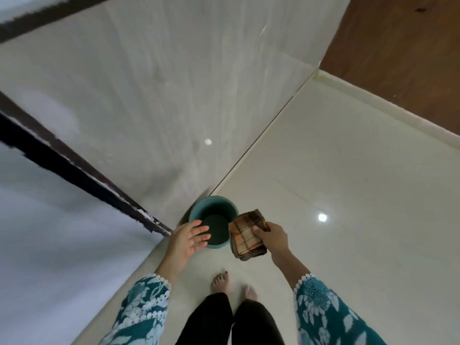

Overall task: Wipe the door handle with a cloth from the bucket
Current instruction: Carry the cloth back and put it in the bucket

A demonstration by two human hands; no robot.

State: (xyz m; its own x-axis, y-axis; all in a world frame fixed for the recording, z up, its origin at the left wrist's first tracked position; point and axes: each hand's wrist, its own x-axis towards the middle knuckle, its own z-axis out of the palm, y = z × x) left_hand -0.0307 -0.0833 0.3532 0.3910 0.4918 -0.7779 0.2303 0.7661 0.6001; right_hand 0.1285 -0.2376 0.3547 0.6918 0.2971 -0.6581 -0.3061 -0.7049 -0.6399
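One step looks done: the folded checked cloth [247, 239] is gripped by the right hand [272, 239] beside the teal bucket [214, 210], lower centre. The left hand [190, 237] is spread, empty. No door handle is seen; wiping remains.

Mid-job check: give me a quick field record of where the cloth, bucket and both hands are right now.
cloth: folded checked cloth, held above the floor beside the bucket
bucket: teal bucket on the tiled floor by the wall; looks empty
right hand: right hand gripping the cloth
left hand: left hand open, palm up, over the bucket's near rim, holding nothing
door handle: not in view
wiping: not yet begun
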